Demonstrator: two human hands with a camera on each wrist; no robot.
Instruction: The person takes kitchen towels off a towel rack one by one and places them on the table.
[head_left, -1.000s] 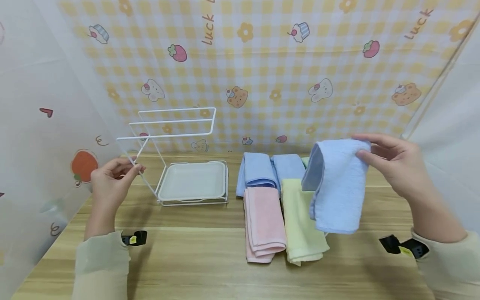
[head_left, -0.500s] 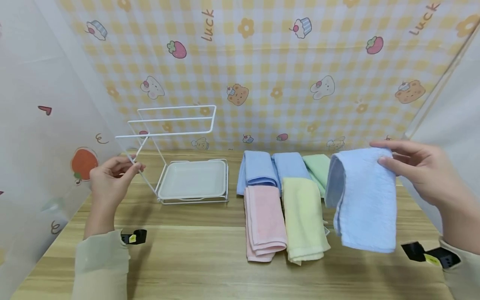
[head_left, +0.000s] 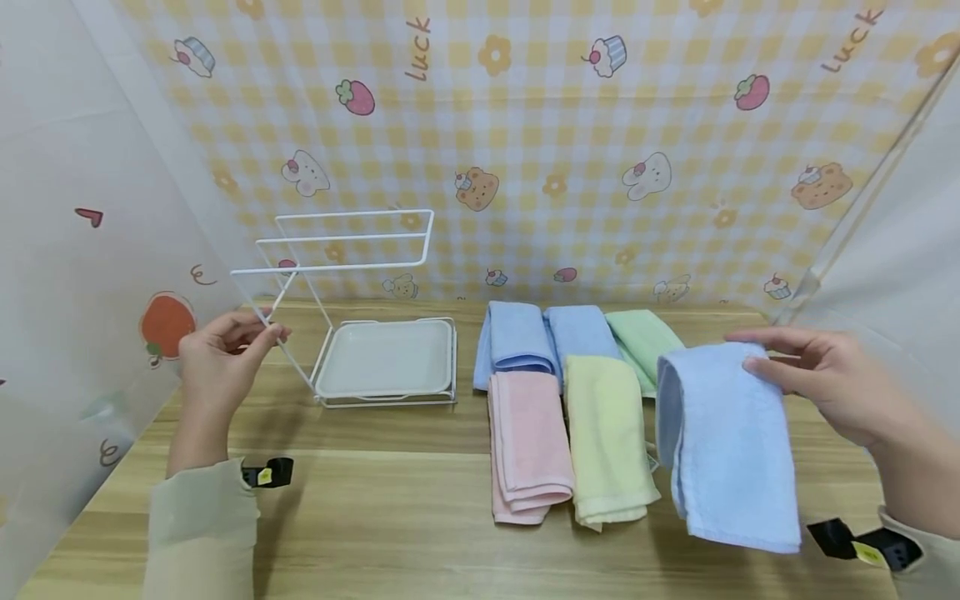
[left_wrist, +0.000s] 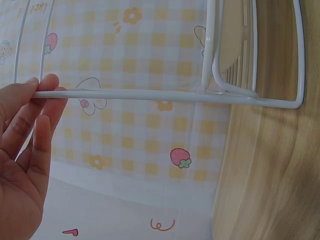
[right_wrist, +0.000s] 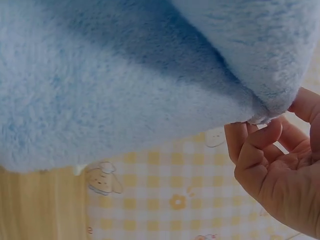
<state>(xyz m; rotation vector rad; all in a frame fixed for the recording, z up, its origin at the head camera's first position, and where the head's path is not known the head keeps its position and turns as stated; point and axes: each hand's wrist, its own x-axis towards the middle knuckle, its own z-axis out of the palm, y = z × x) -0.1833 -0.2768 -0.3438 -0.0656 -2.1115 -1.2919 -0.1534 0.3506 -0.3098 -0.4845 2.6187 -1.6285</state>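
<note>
With thumb and fingers my left hand pinches a side post of the white wire rack; the left wrist view shows the fingertips around the thin bar. My right hand pinches the top edge of a folded light blue towel, which hangs down at the right of the other towels. In the right wrist view this towel fills the upper part, its corner between thumb and fingers. Nearest to it lie a yellow towel and a green towel, the latter partly covered.
A pale tray sits in the rack's base. Two blue towels lie behind a pink towel on the wooden table. A checked cloth hangs behind the table, and white sheets flank it.
The right hand has carried the blue towel to the right, then lowered it toward the table, uncovering the green towel. The left hand stays on the rack.
</note>
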